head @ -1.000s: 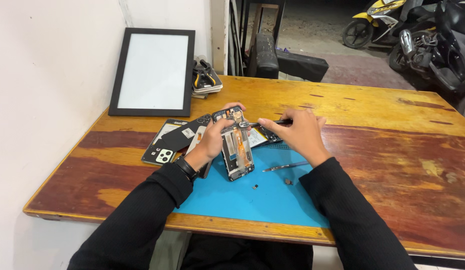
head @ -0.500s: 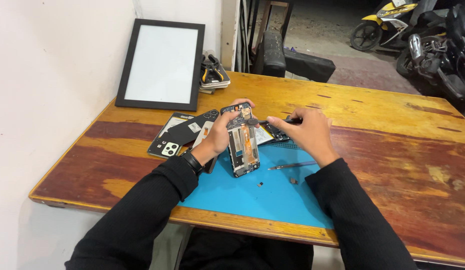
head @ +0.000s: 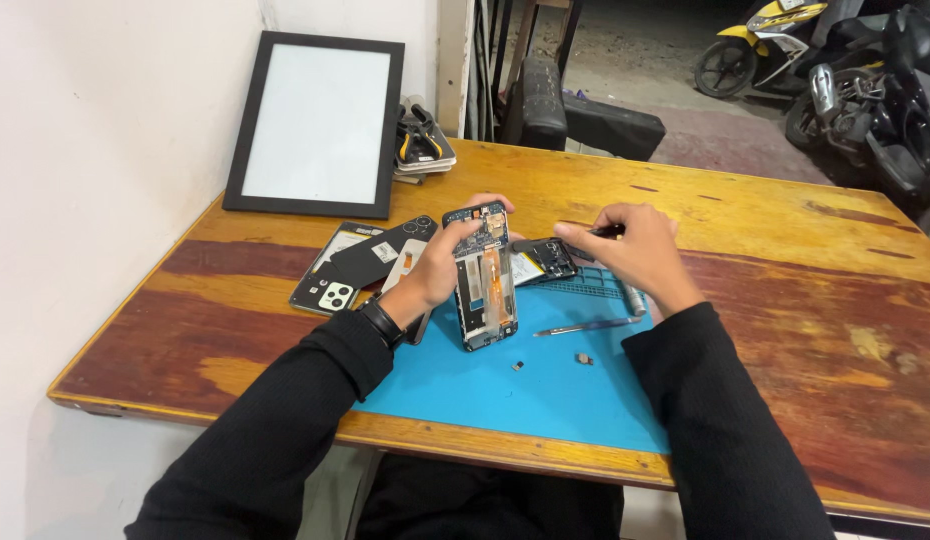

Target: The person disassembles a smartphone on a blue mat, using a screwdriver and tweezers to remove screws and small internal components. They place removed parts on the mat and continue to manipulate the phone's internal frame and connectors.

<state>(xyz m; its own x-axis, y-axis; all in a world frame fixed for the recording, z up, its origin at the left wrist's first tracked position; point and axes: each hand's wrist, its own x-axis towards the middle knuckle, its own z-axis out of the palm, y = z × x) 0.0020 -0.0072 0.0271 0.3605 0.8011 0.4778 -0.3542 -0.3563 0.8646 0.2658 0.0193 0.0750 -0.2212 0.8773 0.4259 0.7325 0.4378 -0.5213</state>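
Wooden table [head: 785,250], blue mat [head: 545,395] at near edge. Opened phone [head: 485,280] stood upright on mat: back off, dark frame, orange flex exposed. Left hand [head: 447,262] fingers clamped round its top. Right hand [head: 635,250] fingers pinching thin dark tool [head: 603,231].

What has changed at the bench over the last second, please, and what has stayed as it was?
The opened phone now stands more upright on the blue mat, still gripped by the left hand. The right hand keeps its thin dark tool and has drawn slightly away from the phone. Nothing was picked up or released. The tweezers, small loose parts and back covers lie unchanged.
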